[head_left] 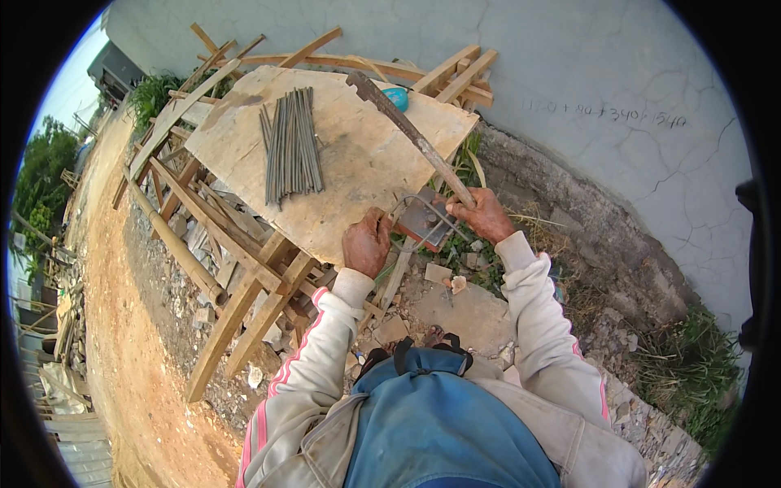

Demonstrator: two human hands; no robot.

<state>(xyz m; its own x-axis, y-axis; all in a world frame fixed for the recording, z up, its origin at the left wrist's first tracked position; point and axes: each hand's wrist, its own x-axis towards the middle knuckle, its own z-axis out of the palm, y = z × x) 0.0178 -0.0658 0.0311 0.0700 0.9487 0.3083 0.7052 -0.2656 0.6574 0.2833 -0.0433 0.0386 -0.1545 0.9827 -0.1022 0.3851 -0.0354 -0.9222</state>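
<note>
My right hand (480, 213) is closed round the lower end of a long metal bar tool (415, 138), whose notched, rusty head reaches up over the board. My left hand (368, 242) is closed on a bent thin steel rod (421, 198) beside a dark metal plate jig (427, 224) at the near right corner of a pale plywood board (366, 146). A bundle of straight grey steel rods (291, 146) lies on the board, left of the bar. A small blue object (395, 100) sits near the board's back edge.
Rough timbers (224, 325) and a bamboo pole (175, 244) stick out around the board, over rubble and weeds. A grey cracked wall (618, 65) runs along the back and right. A dirt path (114, 309) lies to the left, with trees and sheet metal beyond.
</note>
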